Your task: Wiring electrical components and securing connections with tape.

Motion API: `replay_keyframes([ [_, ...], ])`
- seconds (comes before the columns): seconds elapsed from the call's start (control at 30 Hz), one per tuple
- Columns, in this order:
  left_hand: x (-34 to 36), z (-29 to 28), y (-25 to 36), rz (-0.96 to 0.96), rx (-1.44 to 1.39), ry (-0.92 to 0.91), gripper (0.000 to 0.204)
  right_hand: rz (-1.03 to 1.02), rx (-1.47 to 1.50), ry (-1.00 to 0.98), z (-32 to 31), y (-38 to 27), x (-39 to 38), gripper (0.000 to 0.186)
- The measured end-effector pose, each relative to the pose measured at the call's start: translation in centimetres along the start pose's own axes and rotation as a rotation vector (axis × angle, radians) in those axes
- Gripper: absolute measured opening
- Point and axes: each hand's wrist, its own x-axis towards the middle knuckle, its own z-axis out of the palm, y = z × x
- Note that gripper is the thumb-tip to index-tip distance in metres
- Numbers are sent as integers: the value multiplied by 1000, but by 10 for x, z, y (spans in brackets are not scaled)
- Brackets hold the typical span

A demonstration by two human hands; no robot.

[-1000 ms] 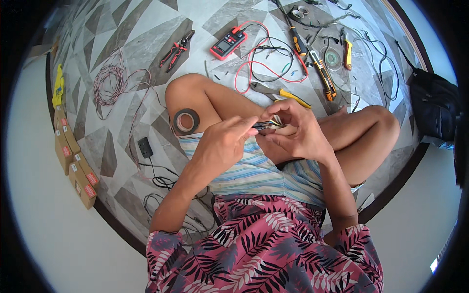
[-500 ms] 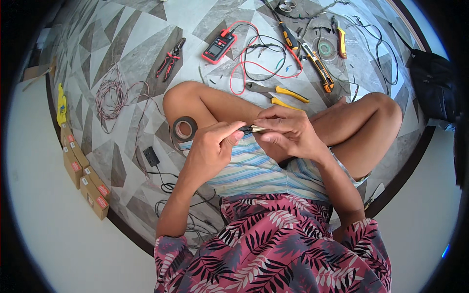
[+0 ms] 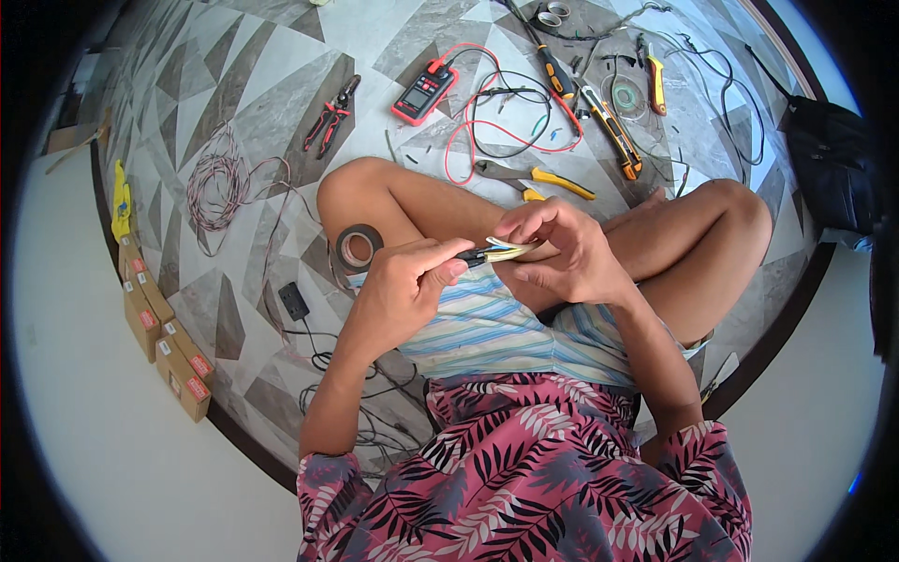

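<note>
My left hand (image 3: 412, 286) is closed, its thumb and index finger pinching a black cable end (image 3: 476, 256) above my lap. From that end a few thin wires (image 3: 506, 251), whitish, yellow and blue, spread to the right. My right hand (image 3: 571, 258) curves around their far ends with thumb and fingertips apart; whether they touch its palm I cannot tell. A roll of black tape (image 3: 360, 230) rests by my left thigh. Just beyond my right hand lie yellow-handled pliers (image 3: 562, 183), partly hidden by it.
On the tiled floor ahead are red-handled pliers (image 3: 328, 126), a red-and-black meter (image 3: 424, 95) with leads, a screwdriver (image 3: 554, 73) and a utility knife (image 3: 611, 131). Coiled wire (image 3: 215, 192) and cartons (image 3: 183, 370) lie left. A black bag (image 3: 829, 159) stands right.
My right thumb and fingers have parted from their pinch on the wires, and the wires now show fanned out. My left hand keeps its hold on the cable end.
</note>
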Motion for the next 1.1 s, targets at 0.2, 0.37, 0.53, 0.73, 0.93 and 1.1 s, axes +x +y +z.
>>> replay_keyframes([
  [0.2, -2, 1, 4, 51, 56, 8, 24, -209, -390, -102, -7, -9, 4, 25],
  [0.37, -2, 2, 6, 89, 35, 17, 25, -232, -473, -51, -3, -6, -1, 15],
  [0.53, -3, 1, 8, 54, 65, 4, 25, -227, -522, -47, -4, -9, -5, 12],
  [0.73, -4, 1, 9, 92, 32, 37, 25, -224, -445, -89, -7, -7, -5, 19],
  [0.93, -1, 1, 7, 120, 33, 23, 24, -182, -382, -64, -8, -8, -6, 20],
  [1.1, -1, 2, 6, 114, -23, 29, 24, -166, -367, -32, -7, -9, -6, 19],
])
